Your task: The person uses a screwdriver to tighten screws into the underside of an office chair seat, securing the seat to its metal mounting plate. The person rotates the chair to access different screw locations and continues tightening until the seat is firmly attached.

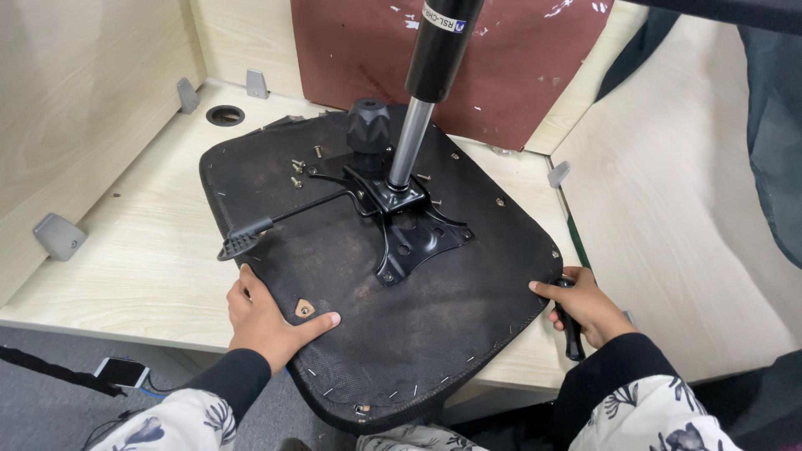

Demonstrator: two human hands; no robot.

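Left hand (266, 319) flat on seat underside (418, 317); right hand (585, 307) around black tool handle (572, 334).

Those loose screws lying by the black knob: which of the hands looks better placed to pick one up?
Probably the left hand: it lies flat and empty on the seat base, on the screws' side. The right hand grips a dark tool handle.

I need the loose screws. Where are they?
In the head view, the loose screws lie on the upturned chair seat, far left, beside the black knob.

White/blue rect. label (443, 18) on black cylinder (439, 50), top ctr.
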